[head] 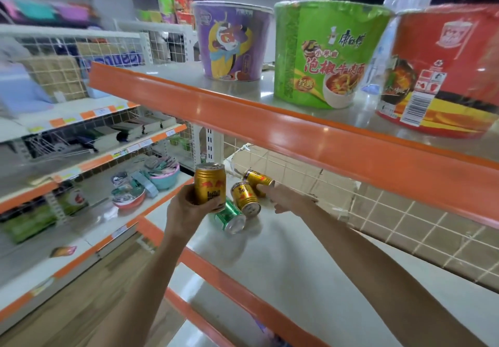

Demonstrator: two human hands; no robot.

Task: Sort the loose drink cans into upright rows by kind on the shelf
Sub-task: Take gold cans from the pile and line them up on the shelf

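Right now your left hand [189,203] holds a gold can [209,183] upright, with your fingers curled round its lower half, up above the front of the shelf [283,255]. Your right hand [286,198] reaches further in, with its fingers stretched out almost straight. The fingertips are right at a second gold can [258,178] that lies on its side near the back, but you cannot tell if they touch it. Just in front of that one, a third gold can [245,197] lies tipped over with its round end facing you. A green can [230,216] lies on its side right beside it, partly hidden behind your left hand. All three loose cans sit close together on the white shelf, which has an orange edge. Behind them is a white wire grid [391,211]. On the shelf above stand three big noodle tubs in a row: a purple tub [232,41], a green tub [329,52] and a red tub [442,71]. Off to your left, more shelves hold bowls and packs, all blurry.
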